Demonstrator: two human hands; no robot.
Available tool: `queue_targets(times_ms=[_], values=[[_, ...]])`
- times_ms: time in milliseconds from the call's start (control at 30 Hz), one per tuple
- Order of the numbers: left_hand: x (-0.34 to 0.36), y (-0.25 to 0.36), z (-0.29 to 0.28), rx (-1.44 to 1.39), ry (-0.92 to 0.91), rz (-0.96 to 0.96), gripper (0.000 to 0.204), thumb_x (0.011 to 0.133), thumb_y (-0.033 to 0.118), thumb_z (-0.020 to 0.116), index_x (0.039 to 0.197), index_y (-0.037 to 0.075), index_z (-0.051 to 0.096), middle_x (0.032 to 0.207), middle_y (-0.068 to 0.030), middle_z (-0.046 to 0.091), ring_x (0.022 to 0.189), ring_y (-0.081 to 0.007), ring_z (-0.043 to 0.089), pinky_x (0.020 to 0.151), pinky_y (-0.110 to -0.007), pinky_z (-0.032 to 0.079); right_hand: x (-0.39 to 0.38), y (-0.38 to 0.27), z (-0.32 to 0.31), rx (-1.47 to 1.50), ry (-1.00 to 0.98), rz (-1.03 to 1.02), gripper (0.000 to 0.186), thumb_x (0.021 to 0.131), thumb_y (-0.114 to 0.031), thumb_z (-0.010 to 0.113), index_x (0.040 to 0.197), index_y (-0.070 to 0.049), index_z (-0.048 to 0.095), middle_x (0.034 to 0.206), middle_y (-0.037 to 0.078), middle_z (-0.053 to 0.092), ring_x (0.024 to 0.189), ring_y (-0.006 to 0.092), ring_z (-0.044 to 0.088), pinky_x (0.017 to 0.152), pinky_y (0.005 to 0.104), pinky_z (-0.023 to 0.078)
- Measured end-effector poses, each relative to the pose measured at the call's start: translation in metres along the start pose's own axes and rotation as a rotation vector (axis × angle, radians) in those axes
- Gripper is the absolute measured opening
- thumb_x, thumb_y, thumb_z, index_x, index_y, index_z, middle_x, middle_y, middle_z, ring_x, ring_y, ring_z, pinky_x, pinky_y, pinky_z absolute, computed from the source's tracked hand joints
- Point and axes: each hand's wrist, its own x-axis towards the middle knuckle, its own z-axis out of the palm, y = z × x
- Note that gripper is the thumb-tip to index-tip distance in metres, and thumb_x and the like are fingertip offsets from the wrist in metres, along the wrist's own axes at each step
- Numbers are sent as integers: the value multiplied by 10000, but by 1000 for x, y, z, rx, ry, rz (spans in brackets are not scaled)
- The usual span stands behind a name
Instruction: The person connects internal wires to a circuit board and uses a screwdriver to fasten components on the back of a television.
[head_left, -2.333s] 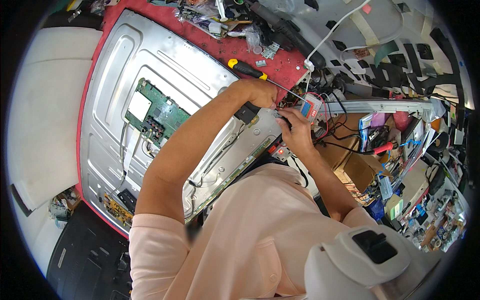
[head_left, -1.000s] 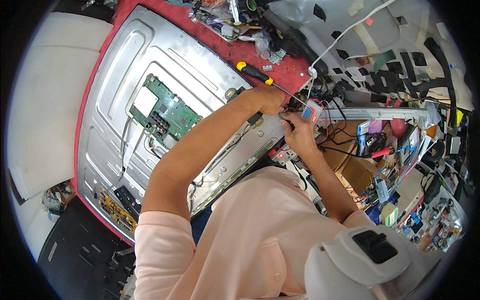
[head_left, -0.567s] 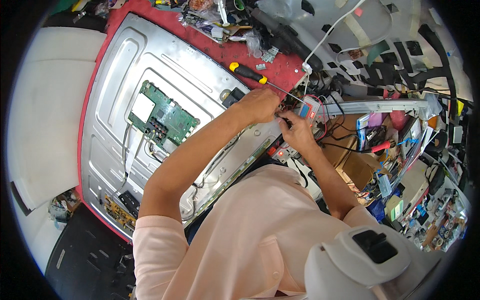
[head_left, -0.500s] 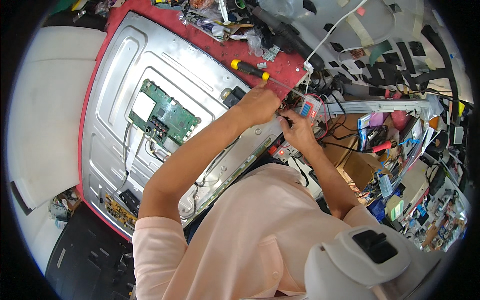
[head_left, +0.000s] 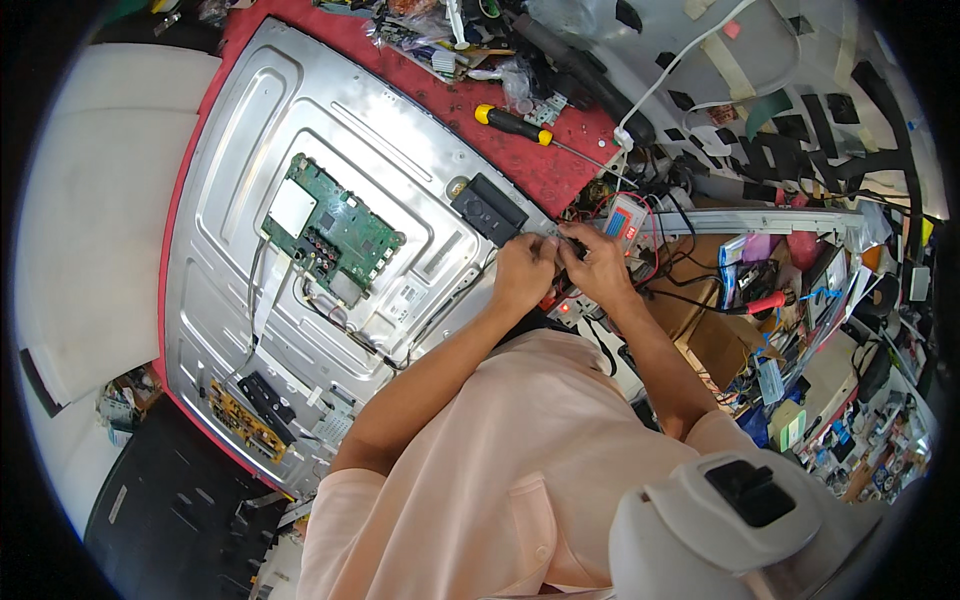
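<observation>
My left hand [head_left: 526, 272] and my right hand [head_left: 598, 268] meet at the right edge of a silver metal panel [head_left: 330, 115], which looks like the back of a flat television. The fingers of both are bent and closed, the tips almost touching. Something small and dark shows at the right fingertips, too small to name; what the left fingers hold is hidden. Just beyond my left hand, a black box-shaped part [head_left: 490, 209] lies on the panel. A green circuit board [head_left: 345, 225] is mounted in the panel's middle, with cables running from it.
A yellow and black screwdriver [head_left: 513, 124] lies on the red cloth [head_left: 450, 105] beyond the panel. Right of my hands are a small grey and red box [head_left: 624, 222], tangled wires and a power strip [head_left: 566, 308] with a lit red light. Cluttered parts [head_left: 870, 440] fill the far right.
My left hand has come down toward me from the panel's far right corner, uncovering the black part. The right hand stays near its place, fingers still bent.
</observation>
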Motion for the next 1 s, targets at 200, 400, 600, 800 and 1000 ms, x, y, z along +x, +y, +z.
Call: queue_targets(times_ms=[200, 400, 600, 800, 1000], values=[[10, 0, 13, -121, 92, -103, 271, 877, 151, 611, 725, -71, 645, 616, -112, 630, 401, -144, 547, 371, -284, 421, 2, 23, 4, 338, -9, 270, 194, 811, -64, 615, 983, 17, 650, 949, 183, 675, 893, 238, 672, 783, 297, 508], [10, 9, 22, -227, 137, -100, 259, 872, 130, 609, 702, -63, 634, 624, -111, 627, 405, -135, 516, 366, -264, 410, 16, 28, -1, 245, -189, 383, 316, 930, -242, 505, 866, 46, 621, 690, 225, 553, 625, 249, 540, 610, 382, 410], [20, 14, 26, -133, 137, -90, 270, 871, 123, 594, 689, -76, 609, 596, -119, 625, 406, -146, 562, 360, -279, 435, 13, 38, -1, 284, -244, 390, 293, 938, -235, 521, 878, 26, 640, 673, 204, 562, 611, 229, 532, 625, 370, 423], [10, 32, 13, 33, -1, -89, 217, 876, 124, 604, 739, -43, 626, 612, -142, 632, 423, -193, 578, 392, -331, 450, 11, 35, 0, 403, -201, 423, 297, 943, -243, 528, 904, 18, 663, 677, 119, 612, 645, 153, 523, 651, 339, 432], [47, 59, -32, 951, -88, 854, 113, 823, 154, 615, 806, 55, 667, 801, -121, 660, 753, -322, 626, 674, -440, 486, 15, 36, -3, 421, -263, 489, 315, 945, -254, 542, 919, 35, 664, 705, 55, 611, 659, 120, 497, 649, 296, 421]])
